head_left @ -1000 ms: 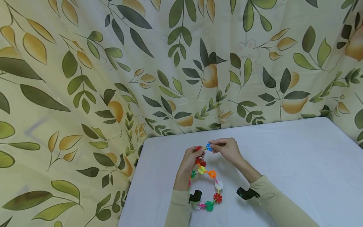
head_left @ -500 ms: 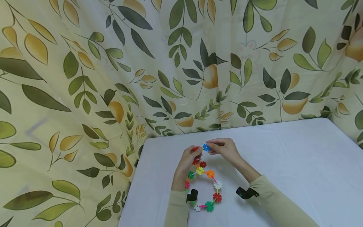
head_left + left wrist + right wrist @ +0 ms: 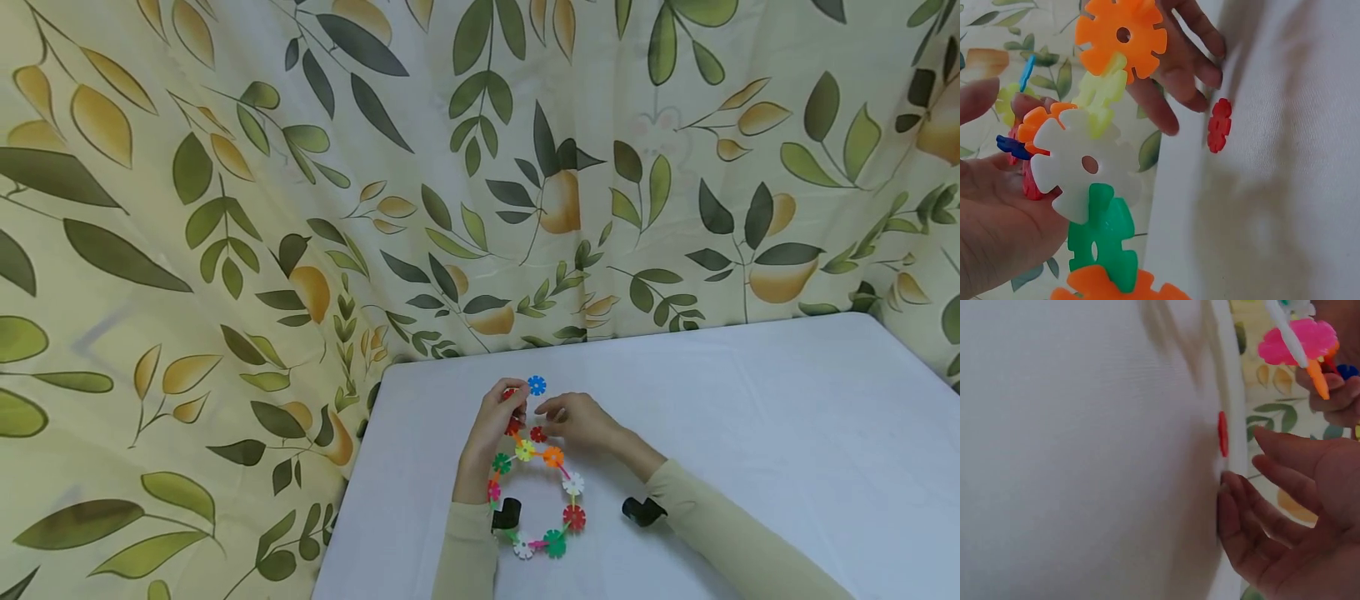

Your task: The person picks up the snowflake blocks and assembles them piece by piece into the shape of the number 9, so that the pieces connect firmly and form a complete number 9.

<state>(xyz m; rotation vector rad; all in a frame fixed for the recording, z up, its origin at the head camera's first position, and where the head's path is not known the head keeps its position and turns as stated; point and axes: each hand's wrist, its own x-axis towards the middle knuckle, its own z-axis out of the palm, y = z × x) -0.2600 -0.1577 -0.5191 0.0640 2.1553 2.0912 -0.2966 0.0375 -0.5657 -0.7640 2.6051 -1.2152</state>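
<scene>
My left hand (image 3: 489,429) pinches a chain of interlocking plastic snowflake discs near its upper end. A blue snowflake disc (image 3: 536,384) sticks out past the fingertips. The chain hangs in a loop below, with yellow (image 3: 525,450), orange (image 3: 553,457), white and green discs; the left wrist and its camera hide part of it. Close by, my right hand (image 3: 581,421) holds nothing, its fingers slightly bent. A loose red snowflake disc (image 3: 537,434) lies right by its fingertips. The right wrist view shows that red disc (image 3: 1223,434) on the white tabletop, just beyond the fingers.
A white-covered table (image 3: 735,400) stretches under both hands, with its far edge against a leaf-and-fruit patterned curtain (image 3: 420,167). Black wrist cameras (image 3: 643,511) sit at both cuffs.
My right hand has let go of the blue disc and moved down beside the loose red disc. The blue disc stays on the chain in my left hand, shifted slightly left.
</scene>
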